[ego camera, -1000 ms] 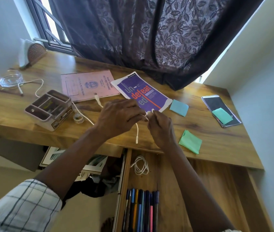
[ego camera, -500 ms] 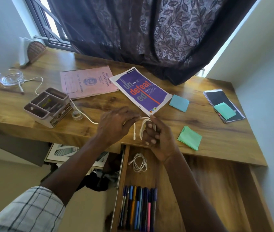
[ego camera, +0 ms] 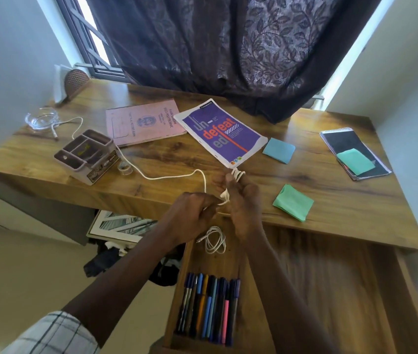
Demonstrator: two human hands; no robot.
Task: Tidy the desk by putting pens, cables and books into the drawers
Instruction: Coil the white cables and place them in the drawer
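A white cable trails across the wooden desk from behind the organiser box toward my hands. Loops of it are wound around the fingers of my right hand. My left hand pinches the same cable just beside them, over the desk's front edge. Below, the open drawer holds a coiled white cable and a row of several pens. On the desk lie a pink record book, a purple book and a dark notebook.
A compartmented organiser box and a tape roll sit at the desk's left. A glass dish stands at the far left. Blue and green sticky pads lie to the right. A dark curtain hangs behind.
More cable has been wound around my right hand's fingers. The cable's free plug end no longer hangs loose, and the slack on the desk has been drawn toward my hands.
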